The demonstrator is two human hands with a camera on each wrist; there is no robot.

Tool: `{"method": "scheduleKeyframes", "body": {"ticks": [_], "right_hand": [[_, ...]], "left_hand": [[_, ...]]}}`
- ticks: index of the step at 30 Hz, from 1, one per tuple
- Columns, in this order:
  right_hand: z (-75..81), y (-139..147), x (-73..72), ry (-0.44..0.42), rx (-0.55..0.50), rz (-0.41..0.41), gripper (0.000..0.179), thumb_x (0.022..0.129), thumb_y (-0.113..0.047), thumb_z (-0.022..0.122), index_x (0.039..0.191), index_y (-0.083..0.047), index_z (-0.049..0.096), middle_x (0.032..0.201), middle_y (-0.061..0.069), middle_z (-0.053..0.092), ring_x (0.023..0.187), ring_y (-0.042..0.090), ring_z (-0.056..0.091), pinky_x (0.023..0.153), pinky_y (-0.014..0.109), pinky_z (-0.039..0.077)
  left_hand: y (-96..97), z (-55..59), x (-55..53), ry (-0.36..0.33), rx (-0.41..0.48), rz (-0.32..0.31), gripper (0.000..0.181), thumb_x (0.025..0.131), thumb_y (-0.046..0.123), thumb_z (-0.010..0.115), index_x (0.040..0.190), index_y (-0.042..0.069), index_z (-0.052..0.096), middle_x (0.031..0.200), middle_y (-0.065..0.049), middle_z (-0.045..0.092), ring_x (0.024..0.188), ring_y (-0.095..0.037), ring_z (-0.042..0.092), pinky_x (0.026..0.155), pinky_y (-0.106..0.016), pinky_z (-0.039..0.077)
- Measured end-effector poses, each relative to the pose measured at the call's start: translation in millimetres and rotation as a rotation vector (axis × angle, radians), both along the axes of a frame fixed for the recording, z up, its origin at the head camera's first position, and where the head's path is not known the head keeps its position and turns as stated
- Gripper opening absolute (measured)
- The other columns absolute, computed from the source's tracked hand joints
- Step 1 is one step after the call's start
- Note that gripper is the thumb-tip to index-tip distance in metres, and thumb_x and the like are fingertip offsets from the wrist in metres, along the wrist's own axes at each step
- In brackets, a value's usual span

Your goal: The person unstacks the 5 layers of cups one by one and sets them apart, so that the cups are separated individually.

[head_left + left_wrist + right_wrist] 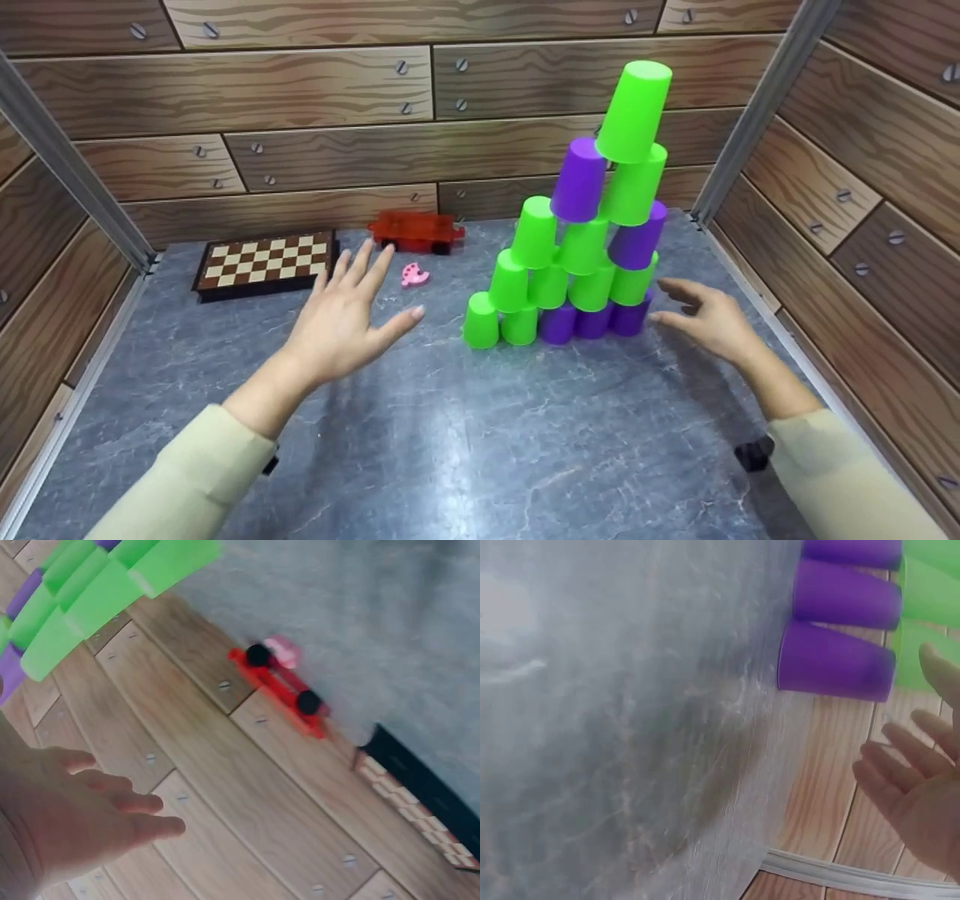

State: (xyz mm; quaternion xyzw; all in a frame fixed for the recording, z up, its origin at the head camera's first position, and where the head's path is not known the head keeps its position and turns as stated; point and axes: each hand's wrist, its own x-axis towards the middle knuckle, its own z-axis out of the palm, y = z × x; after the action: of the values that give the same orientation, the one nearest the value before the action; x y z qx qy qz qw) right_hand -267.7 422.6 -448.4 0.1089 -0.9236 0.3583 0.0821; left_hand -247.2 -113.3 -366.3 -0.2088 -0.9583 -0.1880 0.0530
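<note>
A tall pyramid of upside-down plastic cups, green and purple, stands on the grey table. Its top is a single green cup [636, 112], resting over a purple cup [579, 180] and another green one. Along the bottom row, two green cups are at the left and three purple cups [557, 324] at the right. My left hand [341, 322], fingers spread and holding nothing, hovers left of the pyramid. Just off the pyramid's right side is my right hand [709, 319], empty, its fingers loosely bent toward the lowest purple cup [836, 662].
A checkered game board [262, 262] lies at the back left. Beside it, a red translucent toy wagon [414, 231] with black wheels stands near the back wall, and a small pink piece [414, 275] lies before it. Wood-patterned walls [300, 90] enclose the table on three sides.
</note>
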Motion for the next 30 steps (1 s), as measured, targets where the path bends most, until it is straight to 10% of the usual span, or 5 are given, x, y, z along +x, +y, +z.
{"method": "scheduleKeyframes", "body": {"ticks": [13,20,30], "right_hand": [[-9.0,13.5,-44.8,-0.34,-0.21,0.154,0.083,0.095,-0.011,0.081,0.163,0.001,0.035,0.158,0.028,0.046,0.145,0.049,0.044,0.115,0.051,0.045],[-13.2,18.0,-53.2,-0.393,-0.276,0.204,0.078,0.095,-0.007,0.08,0.161,0.001,0.039,0.159,0.027,0.045,0.143,0.049,0.046,0.102,0.024,0.051],[-16.2,18.3,-56.5,-0.393,-0.302,0.214,0.073,0.094,-0.006,0.08,0.158,0.003,0.044,0.156,0.027,0.049,0.139,0.048,0.049,0.1,0.024,0.054]], "left_hand": [[36.2,54.9,-32.0,0.046,0.297,-0.154,0.089,0.102,0.071,0.05,0.171,0.022,0.023,0.177,-0.004,0.015,0.163,-0.028,0.011,0.13,-0.056,0.011],[62.6,79.7,-46.1,0.092,0.404,-0.235,0.082,0.104,0.064,0.052,0.17,0.021,0.028,0.176,-0.003,0.022,0.16,-0.021,0.02,0.129,-0.046,0.021],[107.1,102.4,-62.2,0.085,0.477,-0.279,0.08,0.104,0.06,0.054,0.169,0.019,0.03,0.174,-0.005,0.027,0.157,-0.009,0.024,0.126,-0.025,0.02]]}}
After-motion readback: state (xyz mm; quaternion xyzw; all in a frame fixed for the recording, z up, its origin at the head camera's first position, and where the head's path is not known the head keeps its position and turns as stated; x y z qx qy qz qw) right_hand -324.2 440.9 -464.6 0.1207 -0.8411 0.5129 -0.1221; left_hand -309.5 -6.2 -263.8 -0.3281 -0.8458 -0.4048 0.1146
